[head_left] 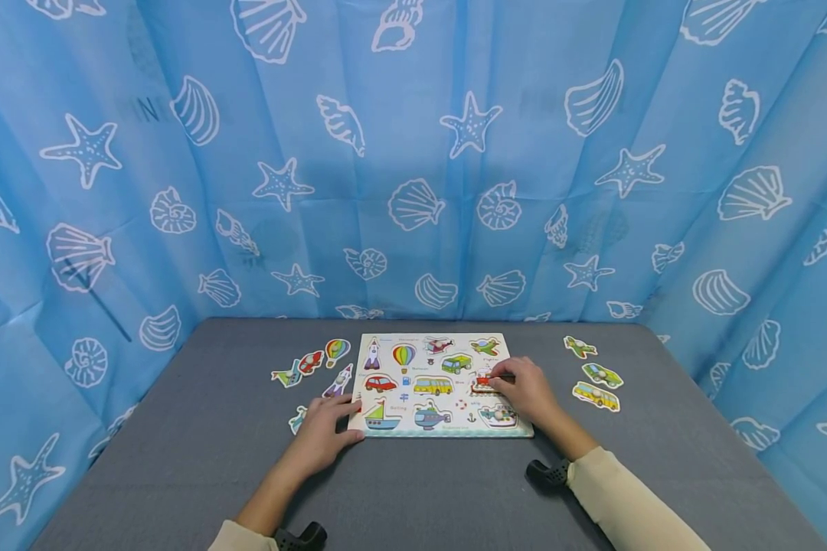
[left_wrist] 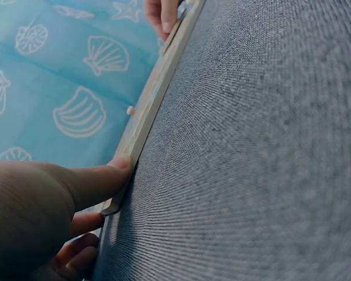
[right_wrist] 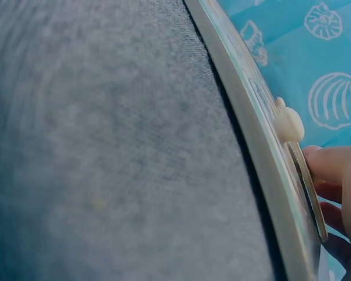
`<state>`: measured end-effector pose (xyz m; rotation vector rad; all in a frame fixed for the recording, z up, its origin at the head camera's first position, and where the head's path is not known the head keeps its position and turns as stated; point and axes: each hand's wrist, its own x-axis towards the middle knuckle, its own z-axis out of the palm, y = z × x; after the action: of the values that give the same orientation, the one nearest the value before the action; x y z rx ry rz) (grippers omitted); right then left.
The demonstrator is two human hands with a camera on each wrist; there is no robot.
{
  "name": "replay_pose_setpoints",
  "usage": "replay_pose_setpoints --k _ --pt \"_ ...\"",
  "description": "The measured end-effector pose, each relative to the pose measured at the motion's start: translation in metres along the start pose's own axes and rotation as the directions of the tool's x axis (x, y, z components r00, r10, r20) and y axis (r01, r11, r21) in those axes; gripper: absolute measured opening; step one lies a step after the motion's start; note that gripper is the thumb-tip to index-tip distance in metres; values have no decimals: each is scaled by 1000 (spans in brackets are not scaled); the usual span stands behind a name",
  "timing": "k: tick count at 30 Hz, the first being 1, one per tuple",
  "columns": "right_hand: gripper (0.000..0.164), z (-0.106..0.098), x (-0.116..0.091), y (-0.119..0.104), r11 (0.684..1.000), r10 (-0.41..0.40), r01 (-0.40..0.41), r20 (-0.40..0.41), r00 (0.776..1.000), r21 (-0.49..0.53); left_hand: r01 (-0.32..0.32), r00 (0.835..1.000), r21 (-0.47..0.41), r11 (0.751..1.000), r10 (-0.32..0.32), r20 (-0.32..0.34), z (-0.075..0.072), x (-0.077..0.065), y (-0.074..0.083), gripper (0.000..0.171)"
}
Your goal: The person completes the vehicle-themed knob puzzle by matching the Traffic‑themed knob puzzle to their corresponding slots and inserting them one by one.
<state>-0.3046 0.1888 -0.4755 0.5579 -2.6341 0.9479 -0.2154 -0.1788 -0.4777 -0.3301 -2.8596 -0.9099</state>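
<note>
The puzzle board (head_left: 403, 394), printed with vehicles, lies flat on the table. My left hand (head_left: 322, 438) holds its near left corner; in the left wrist view the thumb (left_wrist: 102, 181) presses the board's edge, with the other fingers beside the corner. Over the board's right side, my right hand (head_left: 529, 389) pinches a red train piece (head_left: 482, 383). Seen from the right wrist, the train piece (right_wrist: 307, 187) stands close over the board, thumb and fingers at its edge. Just in front of it is a ship piece (head_left: 498, 415), whose pale knob (right_wrist: 289, 124) sticks up.
Left of the board lie a balloon piece (head_left: 338, 352), a red car piece (head_left: 311, 363), a rocket piece (head_left: 340, 380) and others, one partly behind my left hand. To the right are a plane piece (head_left: 580, 347), a green truck piece (head_left: 603, 374) and a yellow bus piece (head_left: 596, 396).
</note>
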Motion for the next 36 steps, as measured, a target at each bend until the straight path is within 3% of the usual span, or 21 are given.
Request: replay_pose_setpoints --k 8,18,36 --pt "8 1 0 -3 999 -42 42 14 999 -5 10 1000 0 1000 -10 6 1 -1 1 48" --pt "8 3 1 -8 1000 -22 23 64 998 -18 12 1000 -1 1000 -12 8 0 -1 1 48" --pt "8 2 1 -11 999 -39 41 66 997 -31 -9 1000 10 1000 9 -10 0 -2 1 48"
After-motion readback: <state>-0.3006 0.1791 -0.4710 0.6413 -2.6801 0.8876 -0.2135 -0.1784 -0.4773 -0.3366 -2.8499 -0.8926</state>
